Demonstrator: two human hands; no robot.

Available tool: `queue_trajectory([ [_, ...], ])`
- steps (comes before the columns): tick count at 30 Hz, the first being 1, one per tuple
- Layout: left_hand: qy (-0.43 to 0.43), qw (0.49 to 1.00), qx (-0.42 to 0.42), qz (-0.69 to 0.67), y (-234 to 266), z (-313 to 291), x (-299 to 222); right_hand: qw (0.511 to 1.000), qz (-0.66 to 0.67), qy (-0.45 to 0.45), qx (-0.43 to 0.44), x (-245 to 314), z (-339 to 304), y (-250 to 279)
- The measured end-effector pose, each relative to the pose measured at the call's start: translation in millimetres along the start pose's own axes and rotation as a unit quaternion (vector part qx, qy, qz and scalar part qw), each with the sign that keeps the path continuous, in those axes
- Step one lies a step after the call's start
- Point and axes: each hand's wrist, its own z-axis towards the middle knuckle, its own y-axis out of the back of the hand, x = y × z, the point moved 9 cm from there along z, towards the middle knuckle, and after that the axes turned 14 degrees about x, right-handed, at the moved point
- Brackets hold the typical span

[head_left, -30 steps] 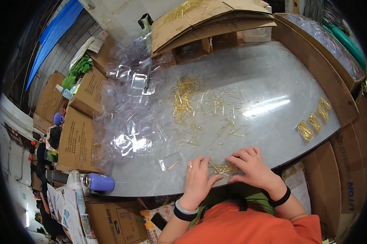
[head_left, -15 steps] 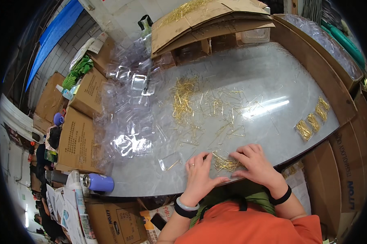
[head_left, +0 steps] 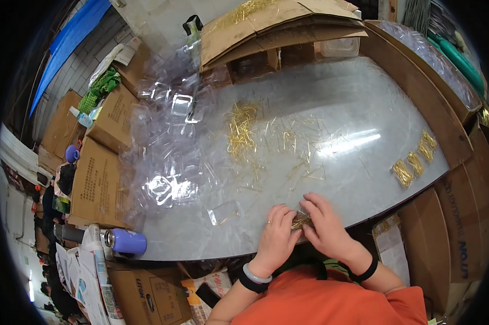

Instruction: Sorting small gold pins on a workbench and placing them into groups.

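Note:
Close to the table's near edge, my left hand and my right hand close in from both sides on a small bundle of bent gold-coloured wire pieces. Fingers of both hands press against it and partly cover it; the right fingertips are a little blurred. Left of my left hand lies a small clear plastic case with a piece or two of wire on it. Farther off is a dense heap of the same gold wire pieces, with loose ones scattered to its right.
A large pile of clear plastic packs covers the table's left side. Several gold bundles lie at the right edge. Cardboard shelving stands at the back, a cardboard wall on the right. A purple bottle lies at the near left corner.
My hands have drawn together, gathering the spread wire pieces into a tighter bundle. My left fingers, stretched out before, are now curled against it.

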Motion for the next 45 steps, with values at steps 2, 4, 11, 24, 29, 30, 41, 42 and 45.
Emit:
queue_trajectory([
  [2,-0.013,1.000,0.003,0.002,-4.1,0.5,0.0,0.999,0.036,0.020,0.014,1.0,0.7,-11.7],
  [4,-0.016,0.999,0.002,-0.032,-2.2,-1.4,3.8,0.995,0.089,0.027,0.043,-0.9,5.3,-9.6],
  [11,-0.031,0.997,-0.027,-0.069,5.6,-4.4,4.3,0.992,-0.009,0.057,0.114,-11.2,12.5,-0.2],
  [24,-0.048,0.999,-0.008,-0.006,3.6,-0.4,-5.4,0.996,-0.046,-0.005,0.072,-25.7,-5.9,19.8],
  [29,0.035,0.995,-0.084,0.039,15.7,-7.5,-7.1,0.992,-0.113,-0.046,-0.042,-17.6,-14.2,40.5],
  [30,0.022,0.996,-0.078,0.037,15.6,-6.5,-7.5,0.987,-0.144,-0.056,-0.048,-17.1,-18.4,42.0],
  [41,-0.033,0.998,-0.051,0.017,4.4,-6.8,-2.2,0.998,-0.054,-0.024,-0.024,-29.1,0.3,20.6],
  [42,-0.032,0.998,-0.049,0.012,3.8,-7.0,-1.4,0.999,-0.009,-0.034,-0.035,-29.4,0.2,20.9],
  [45,-0.032,0.999,-0.037,0.005,0.3,-5.7,-0.3,0.998,0.031,-0.017,-0.043,-19.5,0.7,3.8],
])
